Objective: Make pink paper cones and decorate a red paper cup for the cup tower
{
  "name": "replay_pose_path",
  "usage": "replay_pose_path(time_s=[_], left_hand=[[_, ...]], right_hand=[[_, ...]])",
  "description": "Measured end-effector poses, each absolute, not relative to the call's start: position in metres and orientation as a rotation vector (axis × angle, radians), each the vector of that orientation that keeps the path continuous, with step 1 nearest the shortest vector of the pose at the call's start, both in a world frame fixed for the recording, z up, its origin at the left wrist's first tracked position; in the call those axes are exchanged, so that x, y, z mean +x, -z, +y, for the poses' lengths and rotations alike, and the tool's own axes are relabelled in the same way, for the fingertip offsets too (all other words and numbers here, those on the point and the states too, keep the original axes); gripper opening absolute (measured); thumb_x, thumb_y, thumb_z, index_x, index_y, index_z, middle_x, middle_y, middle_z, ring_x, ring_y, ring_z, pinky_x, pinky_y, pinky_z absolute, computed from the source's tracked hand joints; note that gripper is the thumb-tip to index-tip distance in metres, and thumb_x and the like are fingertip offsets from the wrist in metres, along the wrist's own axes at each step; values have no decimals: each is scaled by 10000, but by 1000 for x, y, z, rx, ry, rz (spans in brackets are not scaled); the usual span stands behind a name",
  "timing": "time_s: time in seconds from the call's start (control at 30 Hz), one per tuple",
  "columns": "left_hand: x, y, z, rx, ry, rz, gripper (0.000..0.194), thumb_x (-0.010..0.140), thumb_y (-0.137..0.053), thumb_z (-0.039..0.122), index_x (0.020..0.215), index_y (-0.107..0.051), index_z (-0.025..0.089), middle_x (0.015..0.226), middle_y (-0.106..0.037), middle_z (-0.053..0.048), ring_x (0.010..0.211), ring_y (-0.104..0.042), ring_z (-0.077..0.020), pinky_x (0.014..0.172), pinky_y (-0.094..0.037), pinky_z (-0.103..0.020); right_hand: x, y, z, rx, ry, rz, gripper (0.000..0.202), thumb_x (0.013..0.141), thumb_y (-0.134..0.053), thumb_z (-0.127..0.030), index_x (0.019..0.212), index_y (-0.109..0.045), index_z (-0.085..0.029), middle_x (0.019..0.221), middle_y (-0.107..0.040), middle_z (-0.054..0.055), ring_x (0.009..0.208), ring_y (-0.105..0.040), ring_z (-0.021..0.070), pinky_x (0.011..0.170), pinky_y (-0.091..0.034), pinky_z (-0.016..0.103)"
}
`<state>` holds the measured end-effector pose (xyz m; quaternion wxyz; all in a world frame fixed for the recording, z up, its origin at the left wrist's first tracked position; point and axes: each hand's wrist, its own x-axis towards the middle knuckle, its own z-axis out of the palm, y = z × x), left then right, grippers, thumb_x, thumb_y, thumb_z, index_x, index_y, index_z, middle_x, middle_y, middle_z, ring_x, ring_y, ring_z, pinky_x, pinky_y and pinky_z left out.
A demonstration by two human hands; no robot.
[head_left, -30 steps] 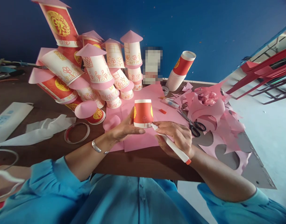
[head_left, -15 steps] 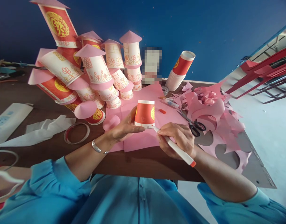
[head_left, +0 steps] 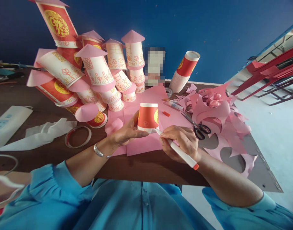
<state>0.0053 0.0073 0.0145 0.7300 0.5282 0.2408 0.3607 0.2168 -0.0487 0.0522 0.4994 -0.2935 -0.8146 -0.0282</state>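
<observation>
A red paper cup (head_left: 147, 115) with white bands and a gold emblem is upside down in my left hand (head_left: 127, 131), whose thumb lies along its lower rim. Fingers behind the cup are hidden. My right hand (head_left: 180, 142) grips a white marker (head_left: 182, 154) with an orange end. The marker's tip meets the white band at the cup's lower right. Faint flower lines show on the cup's red side. Beneath both hands lie pink paper sheets (head_left: 144, 143), with an orange cap (head_left: 166, 113) on them.
Decorated cup towers (head_left: 97, 72) with pink cone roofs stand at the back left. A cup stack (head_left: 181, 76) leans at the back right. Black scissors (head_left: 202, 129) and pink paper scraps (head_left: 208, 110) lie right. A tape roll (head_left: 78, 136) sits left, beside white tissue (head_left: 46, 132).
The cup has shifted and tilted very slightly in my left hand, and its lower band shows a little more. The marker tip has moved slightly left with my right hand.
</observation>
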Motion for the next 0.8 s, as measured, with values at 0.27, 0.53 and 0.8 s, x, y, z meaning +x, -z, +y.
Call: replay_pose_path(time_s=[0.27,0.53,0.8], left_hand=[[6,-22,7,1228,-805,554,790,729,-888,299,1432,-528,301,1148,-672,-62,1076,-631,-269,939,-525,-420],[5,-20,7,1244,-800,546,810,734,-883,282,1455,-515,299,1162,-696,-77,1087,-652,-280,943,-531,-426],[6,-19,6,1167,-785,512,781,748,-879,278,1444,-523,291,1147,-708,-69,1071,-669,-264,944,-542,-410]], right_hand=[[216,-52,-49,-730,69,-1985,188,902,-627,-55,967,-561,-219,693,-664,-29,549,-659,117,500,-540,228],[217,-52,-50,-721,7,-2003,211,866,-637,-41,947,-552,-216,660,-649,-41,541,-668,131,500,-527,234],[218,-53,-51,-699,-39,-2000,225,852,-625,-38,938,-538,-227,643,-638,-53,526,-647,125,510,-520,236]])
